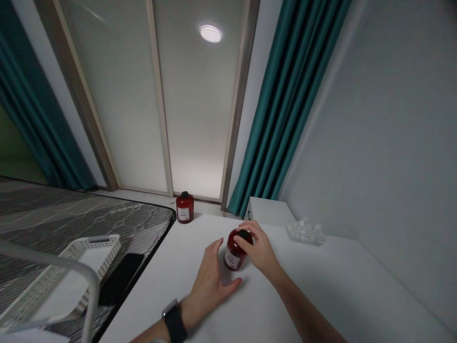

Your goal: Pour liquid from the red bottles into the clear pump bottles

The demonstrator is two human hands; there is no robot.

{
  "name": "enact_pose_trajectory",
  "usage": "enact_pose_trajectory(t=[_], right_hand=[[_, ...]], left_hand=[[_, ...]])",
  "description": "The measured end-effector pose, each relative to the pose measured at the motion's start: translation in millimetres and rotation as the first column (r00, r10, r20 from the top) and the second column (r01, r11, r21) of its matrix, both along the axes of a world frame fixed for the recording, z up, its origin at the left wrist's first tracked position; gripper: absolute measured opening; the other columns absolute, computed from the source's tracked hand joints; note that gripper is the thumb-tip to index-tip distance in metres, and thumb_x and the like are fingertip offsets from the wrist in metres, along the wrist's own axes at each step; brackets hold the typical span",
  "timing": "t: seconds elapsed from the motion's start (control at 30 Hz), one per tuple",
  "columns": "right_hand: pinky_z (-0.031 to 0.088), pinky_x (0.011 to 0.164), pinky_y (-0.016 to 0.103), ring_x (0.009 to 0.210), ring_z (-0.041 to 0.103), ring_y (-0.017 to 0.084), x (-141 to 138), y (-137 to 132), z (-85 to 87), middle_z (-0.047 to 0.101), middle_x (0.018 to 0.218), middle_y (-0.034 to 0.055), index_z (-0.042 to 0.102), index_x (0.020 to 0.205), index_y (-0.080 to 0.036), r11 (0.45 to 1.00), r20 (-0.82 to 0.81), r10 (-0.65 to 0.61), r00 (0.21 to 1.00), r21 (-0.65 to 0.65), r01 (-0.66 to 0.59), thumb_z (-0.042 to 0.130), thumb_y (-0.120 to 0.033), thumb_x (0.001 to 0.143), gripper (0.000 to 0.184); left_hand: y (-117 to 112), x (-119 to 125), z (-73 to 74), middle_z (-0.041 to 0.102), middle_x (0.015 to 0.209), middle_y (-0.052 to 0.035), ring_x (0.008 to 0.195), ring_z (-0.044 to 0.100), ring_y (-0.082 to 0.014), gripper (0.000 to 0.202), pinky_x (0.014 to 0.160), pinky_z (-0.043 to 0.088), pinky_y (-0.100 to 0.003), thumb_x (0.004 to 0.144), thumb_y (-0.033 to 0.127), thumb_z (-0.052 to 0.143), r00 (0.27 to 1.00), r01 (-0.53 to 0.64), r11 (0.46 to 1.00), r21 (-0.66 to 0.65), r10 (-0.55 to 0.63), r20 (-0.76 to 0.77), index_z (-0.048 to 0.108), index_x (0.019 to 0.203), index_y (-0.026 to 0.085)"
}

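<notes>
Right hand [259,250] is gripping the top of a red bottle [233,257], with its fingers curled over the black cap [244,234] and its thumb lying along the near shoulder. Left hand [210,286] is hovering just beside the bottle's lower side, fingers spread and slightly curved, and appears not to be touching it. A black wristwatch [174,321] is sitting on the left wrist.

The red bottle is standing on the white counter [321,295], between both hands, with its white label facing the person. A second red bottle [184,207] with a black cap and white label is standing upright near the far edge of the counter, well apart from the hands. A cluster of clear objects [305,232] is sitting towards the far right of the counter; their exact kind is hard to tell. A white cabinet [267,212] is standing just behind them.

Left of the counter, a white plastic tray [103,247] and a black phone [119,278] are lying on a grey patterned mattress [71,209]. A white metal rail [46,255] is crossing the lower left foreground. Teal curtains [282,105] are hanging beside a frosted panel [107,95].
</notes>
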State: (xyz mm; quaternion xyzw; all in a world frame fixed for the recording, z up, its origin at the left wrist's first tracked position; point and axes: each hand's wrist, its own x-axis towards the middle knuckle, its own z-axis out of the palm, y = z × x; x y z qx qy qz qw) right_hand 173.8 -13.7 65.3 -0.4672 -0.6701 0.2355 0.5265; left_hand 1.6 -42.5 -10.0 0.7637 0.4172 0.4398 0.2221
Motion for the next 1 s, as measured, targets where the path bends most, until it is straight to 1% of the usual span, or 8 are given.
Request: enact_pose_trajectory(t=[0.1,0.23,0.33,0.47,0.6,0.83,0.93,1.0], right_hand=[[0.049,0.088,0.035,0.099,0.060,0.022,8.0,-15.4,-2.1,0.059,0.100,0.0050,0.068,0.082,-0.022,1.000,-0.019,-0.020,1.000,-0.020,0.020,0.068,-0.026,0.078,0.006],[0.051,0.081,0.032,0.095,0.059,0.021,19.7,-25.5,-9.0,0.056,0.098,0.0044,0.067,0.083,-0.022,0.998,-0.033,-0.026,0.999,-0.055,0.024,0.066,-0.027,0.079,0.006],[0.051,0.072,0.029,0.087,0.058,0.019,27.7,-28.5,-11.5,0.055,0.092,0.0020,0.059,0.083,-0.022,0.995,-0.022,-0.027,0.999,-0.098,0.025,0.065,-0.027,0.080,0.008],[0.046,0.067,0.029,0.074,0.054,0.017,31.7,-32.1,-7.2,0.052,0.079,-0.0015,0.052,0.075,-0.023,0.991,0.096,-0.057,0.994,-0.117,0.068,0.065,-0.028,0.080,0.015],[0.042,0.063,0.028,0.069,0.052,0.016,31.0,-36.8,1.1,0.054,0.076,-0.0027,0.051,0.078,-0.023,0.979,0.184,0.039,0.982,-0.204,0.000,0.064,-0.026,0.083,0.014],[0.045,0.084,0.036,0.089,0.053,0.021,40.5,-50.3,25.1,0.057,0.090,0.0026,0.055,0.090,-0.022,0.968,0.372,0.240,0.897,-0.163,-0.192,0.057,-0.013,0.086,0.010],[0.043,0.094,0.041,0.098,0.052,0.022,43.3,-60.6,35.4,0.058,0.095,0.0039,0.059,0.096,-0.022,0.962,0.426,0.272,0.863,-0.103,-0.253,0.050,0.000,0.079,0.029],[0.041,0.099,0.042,0.105,0.051,0.023,41.0,-66.2,36.6,0.059,0.105,0.0046,0.059,0.107,-0.023,0.959,0.419,0.281,0.863,-0.087,-0.270,0.047,0.004,0.073,0.045]], left_hand=[[-0.5,20.8,6.5,0.049,0.139,-0.0163,0.128,0.051,-0.0348,0.098,0.109,0.042,-0.057,0.066,0.023,0.081,0.998,0.000,0.996,-0.088,0.005,0.060,0.024,0.146,0.020],[-2.5,36.3,10.2,0.059,0.128,-0.0108,0.117,0.059,-0.0289,0.071,0.101,0.050,-0.046,0.071,0.019,0.076,0.990,0.078,0.985,-0.152,-0.059,0.127,0.043,0.134,0.022],[-6.5,35.3,12.6,0.061,0.123,-0.0088,0.112,0.061,-0.0279,0.066,0.097,0.051,-0.043,0.070,0.017,0.075,0.993,0.088,0.986,-0.142,-0.076,0.085,0.048,0.130,0.022],[-9.8,30.2,14.3,0.062,0.122,-0.0095,0.110,0.061,-0.0281,0.064,0.097,0.051,-0.043,0.070,0.018,0.073,0.993,0.115,0.983,-0.143,-0.111,0.040,0.048,0.129,0.021],[-8.8,29.3,11.5,0.062,0.123,-0.0102,0.111,0.061,-0.0275,0.064,0.097,0.051,-0.042,0.070,0.020,0.074,0.981,0.184,0.962,-0.203,-0.168,0.095,0.047,0.129,0.020],[-4.2,23.3,5.9,0.060,0.130,-0.0120,0.120,0.056,-0.0312,0.070,0.106,0.044,-0.047,0.069,0.022,0.077,0.932,0.358,0.909,-0.213,-0.333,0.146,0.046,0.132,0.018],[-2.8,20.5,5.4,0.059,0.131,-0.0125,0.120,0.055,-0.0323,0.071,0.107,0.043,-0.048,0.070,0.023,0.077,0.906,0.419,0.884,-0.207,-0.395,0.150,0.045,0.133,0.018],[-2.5,19.5,6.0,0.055,0.137,-0.0137,0.125,0.052,-0.0328,0.075,0.110,0.040,-0.050,0.072,0.022,0.076,0.885,0.461,0.866,-0.192,-0.435,0.164,0.040,0.138,0.018]])
